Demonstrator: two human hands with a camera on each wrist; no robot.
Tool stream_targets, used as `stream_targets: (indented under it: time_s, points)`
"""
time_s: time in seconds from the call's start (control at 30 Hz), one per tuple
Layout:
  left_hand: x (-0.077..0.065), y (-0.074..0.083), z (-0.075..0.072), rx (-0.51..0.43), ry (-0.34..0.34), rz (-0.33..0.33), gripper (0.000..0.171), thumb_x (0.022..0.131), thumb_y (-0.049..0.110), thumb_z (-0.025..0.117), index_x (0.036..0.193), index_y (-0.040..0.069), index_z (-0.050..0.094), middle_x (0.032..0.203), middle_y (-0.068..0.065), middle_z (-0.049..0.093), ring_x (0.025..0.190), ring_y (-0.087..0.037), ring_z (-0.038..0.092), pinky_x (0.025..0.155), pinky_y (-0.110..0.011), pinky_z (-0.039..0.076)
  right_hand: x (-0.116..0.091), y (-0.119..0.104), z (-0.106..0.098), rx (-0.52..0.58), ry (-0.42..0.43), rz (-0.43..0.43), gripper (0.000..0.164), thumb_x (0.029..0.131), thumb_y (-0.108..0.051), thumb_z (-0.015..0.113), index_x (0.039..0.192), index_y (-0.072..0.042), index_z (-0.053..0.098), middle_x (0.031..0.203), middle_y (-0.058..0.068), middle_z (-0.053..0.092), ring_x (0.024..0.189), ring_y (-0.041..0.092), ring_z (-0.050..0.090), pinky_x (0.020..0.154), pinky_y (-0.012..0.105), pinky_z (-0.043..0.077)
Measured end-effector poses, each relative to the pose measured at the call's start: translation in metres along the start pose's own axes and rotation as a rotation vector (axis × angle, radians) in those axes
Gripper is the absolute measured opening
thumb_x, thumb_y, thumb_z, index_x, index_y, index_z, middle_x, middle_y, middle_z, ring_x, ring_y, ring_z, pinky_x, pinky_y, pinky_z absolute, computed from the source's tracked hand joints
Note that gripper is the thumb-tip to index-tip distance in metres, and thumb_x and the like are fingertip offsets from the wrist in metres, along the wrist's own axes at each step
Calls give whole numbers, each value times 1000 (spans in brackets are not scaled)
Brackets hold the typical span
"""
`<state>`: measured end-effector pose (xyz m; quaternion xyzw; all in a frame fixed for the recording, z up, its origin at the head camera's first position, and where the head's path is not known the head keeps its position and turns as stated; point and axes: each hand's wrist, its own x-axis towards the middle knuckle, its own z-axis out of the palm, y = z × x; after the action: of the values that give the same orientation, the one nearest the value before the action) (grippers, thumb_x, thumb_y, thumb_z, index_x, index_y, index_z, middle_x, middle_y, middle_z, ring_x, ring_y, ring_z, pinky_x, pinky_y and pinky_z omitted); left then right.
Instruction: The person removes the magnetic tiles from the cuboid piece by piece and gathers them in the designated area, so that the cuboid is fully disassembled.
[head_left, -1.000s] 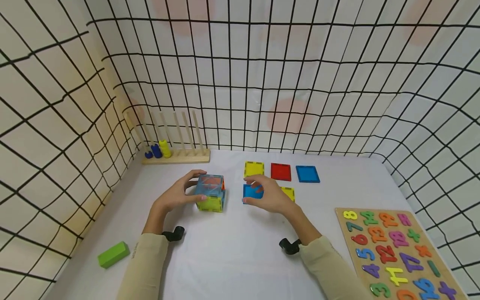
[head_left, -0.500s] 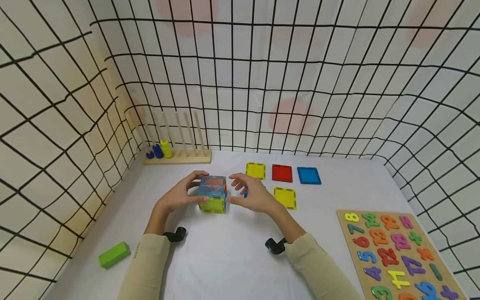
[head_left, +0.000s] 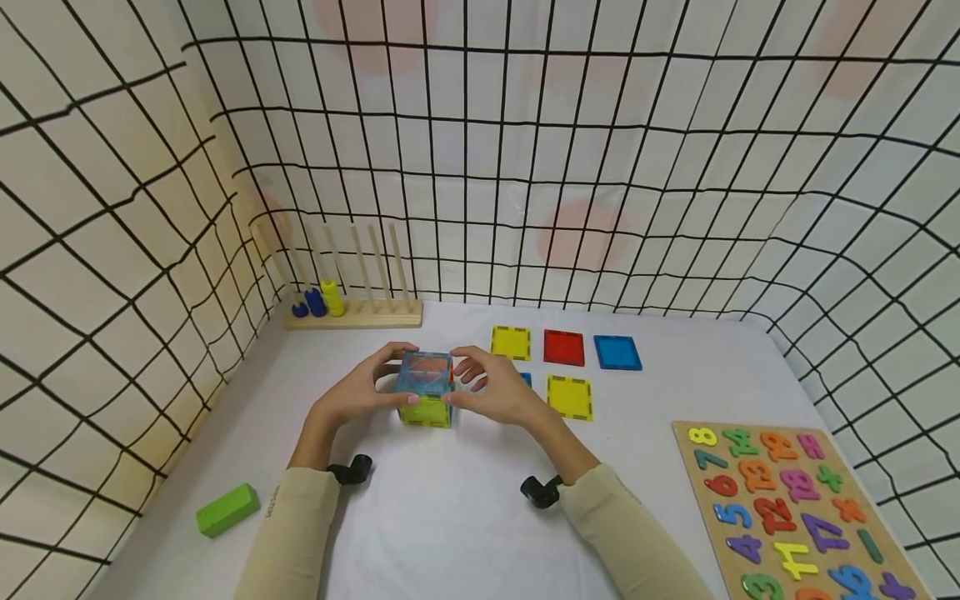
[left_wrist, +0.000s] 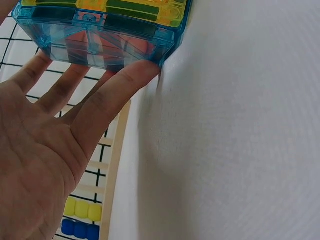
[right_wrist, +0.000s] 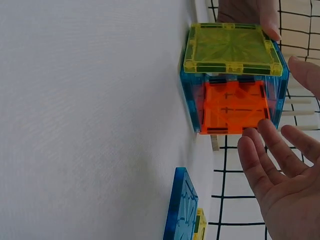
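A box built of see-through magnetic tiles (head_left: 425, 387) stands on the white table, with a blue top and a yellow front. In the right wrist view an orange tile (right_wrist: 235, 107) shows below the yellow tile (right_wrist: 232, 47). My left hand (head_left: 356, 393) grips the box from the left, thumb at the front and fingers towards the back; its palm faces the left wrist camera. At the box's right side is my right hand (head_left: 498, 392), its thumb and fingers spread and holding nothing. Its fingertips (right_wrist: 264, 125) are close to the orange tile; contact is unclear.
Loose tiles lie to the right: yellow (head_left: 511, 342), red (head_left: 563, 347), blue (head_left: 618, 352), another yellow (head_left: 570, 397), and a blue one (head_left: 527, 379) mostly hidden. A pegged bead rack (head_left: 375, 314), a green block (head_left: 228, 510) and a number board (head_left: 813, 508) surround the area.
My right hand has moved left, from over the near blue tile to the box's right side. My left hand still holds the box in nearly the same place.
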<state>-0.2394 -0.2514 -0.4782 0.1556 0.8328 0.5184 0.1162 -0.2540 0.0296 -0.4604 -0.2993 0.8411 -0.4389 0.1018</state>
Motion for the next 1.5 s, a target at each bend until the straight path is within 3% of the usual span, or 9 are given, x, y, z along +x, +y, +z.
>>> stream_targets:
  time_s: [0.23, 0.53, 0.7, 0.9, 1.2, 1.5]
  points:
    - [0, 0, 1, 19, -3, 8, 85, 85, 36, 85, 154, 20, 38, 156, -5, 44, 150, -44, 35, 118, -72, 28, 4, -8, 3, -4, -5, 22, 72, 89, -41, 80, 149, -17, 49, 119, 2, 66, 110, 22, 64, 92, 37, 59]
    - [0, 2, 2, 18, 0, 18, 82, 85, 33, 85, 153, 22, 40, 156, -4, 46, 150, -44, 36, 118, -73, 28, 10, -14, 5, -71, -13, 41, 79, 86, -45, 81, 151, -14, 48, 115, 0, 65, 106, 20, 64, 82, 28, 56]
    - [0, 1, 2, 14, -6, 32, 82, 85, 31, 85, 153, 19, 40, 154, -4, 47, 149, -43, 36, 117, -73, 28, 12, -17, 6, -84, -15, 58, 82, 85, -42, 84, 152, -12, 48, 108, 1, 64, 102, 23, 63, 81, 30, 55]
    - [0, 1, 1, 4, -10, 39, 83, 85, 32, 85, 153, 18, 39, 154, -5, 46, 150, -44, 36, 117, -74, 29, 14, -21, 8, -97, 20, 85, 78, 81, -40, 88, 145, -12, 54, 101, -2, 62, 93, 17, 59, 80, 29, 53]
    - [3, 0, 0, -15, -15, 52, 87, 83, 28, 88, 154, 18, 39, 155, -4, 45, 151, -43, 33, 117, -74, 28, 13, -19, 9, -44, 103, 102, 73, 73, -37, 94, 135, -14, 62, 95, 6, 66, 84, 17, 58, 73, 26, 52]
    - [3, 1, 2, -28, 5, 13, 83, 82, 29, 89, 150, 27, 41, 156, -6, 44, 150, -45, 34, 117, -75, 26, 8, -19, 3, -19, 150, 78, 73, 72, -34, 95, 133, -13, 62, 99, 13, 68, 85, 20, 59, 75, 26, 54]
